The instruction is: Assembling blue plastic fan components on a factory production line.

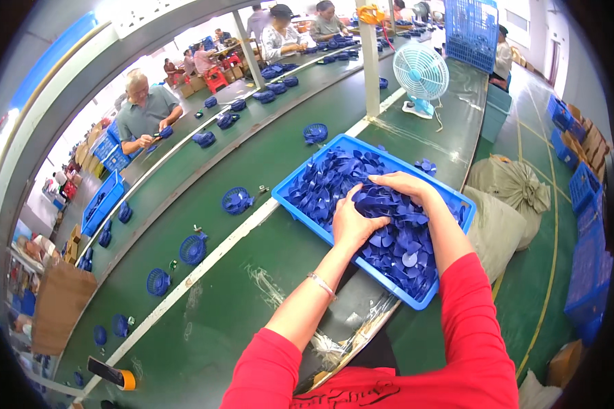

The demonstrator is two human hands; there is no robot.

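A shallow blue tray (392,287) lies slantwise in front of me, heaped with small dark-blue plastic fan blades (413,238). Both hands are in the heap, cupped towards each other around a clump of blades. My left hand (353,221) bends round the near left side of the clump, its thumb pointing right. From the far right, my right hand (411,189) curves over the blades with its fingers reaching left. Some fingertips are hidden among the blades.
Round blue fan guards (192,250) stand along the green conveyor (252,157) on my left. A light-blue desk fan (421,71) and a tall blue crate (471,34) are beyond the tray. Stuffed sacks (508,187) sit at right. A co-worker (147,112) handles a blue part across the belt.
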